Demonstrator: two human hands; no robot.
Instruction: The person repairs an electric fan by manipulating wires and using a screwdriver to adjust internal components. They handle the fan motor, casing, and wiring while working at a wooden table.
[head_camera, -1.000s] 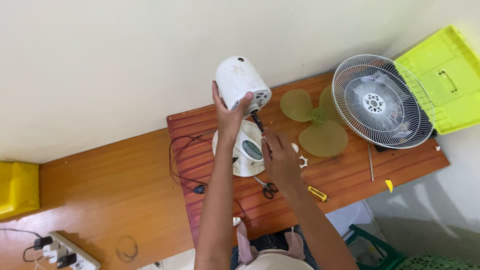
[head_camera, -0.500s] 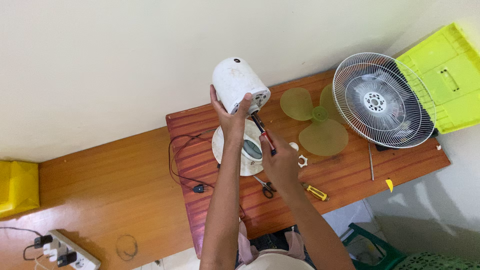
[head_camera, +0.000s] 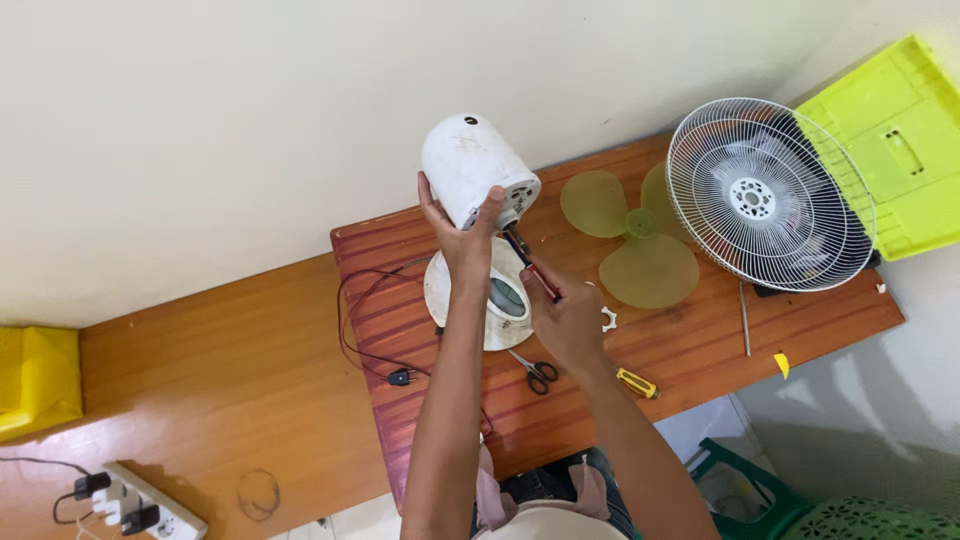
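Two hands work above a low reddish wooden table (head_camera: 800, 330) set against a pale wall.

Far left — a yellow container (head_camera: 35, 380) on the wooden floor, and below it a white power strip (head_camera: 150, 505) with dark plugs in it. A black cord (head_camera: 365, 330) loops over the table's left part and ends in a small plug.

Left hand (head_camera: 462, 232): raised, fingers and thumb wrapped around the lower end of the white fan motor housing (head_camera: 470, 165), which is lifted clear of the table and tilted, its vented face turned down and to the right. Directly under it, on the table, lies the white round fan base (head_camera: 500, 295), partly hidden by the forearm.

Right hand (head_camera: 568, 318): fingers closed around a screwdriver (head_camera: 528, 262) with a red handle; the shaft slants up and left, and its tip meets the housing's vented face.

Near the right hand, on the table — black-handled scissors (head_camera: 540, 372), a small white plastic piece (head_camera: 608, 319), a short yellow-handled tool (head_camera: 636, 382).

Further right: a translucent yellow-green fan blade (head_camera: 630, 240) with three lobes lies flat; a white wire fan guard (head_camera: 770, 195) rests partly over its right lobe. A thin metal rod (head_camera: 745, 318) lies below the guard, a small yellow scrap (head_camera: 781, 364) near the table edge. A lime-green plastic crate (head_camera: 900, 140) sits at far right; a green stool (head_camera: 760, 490) shows below the table.
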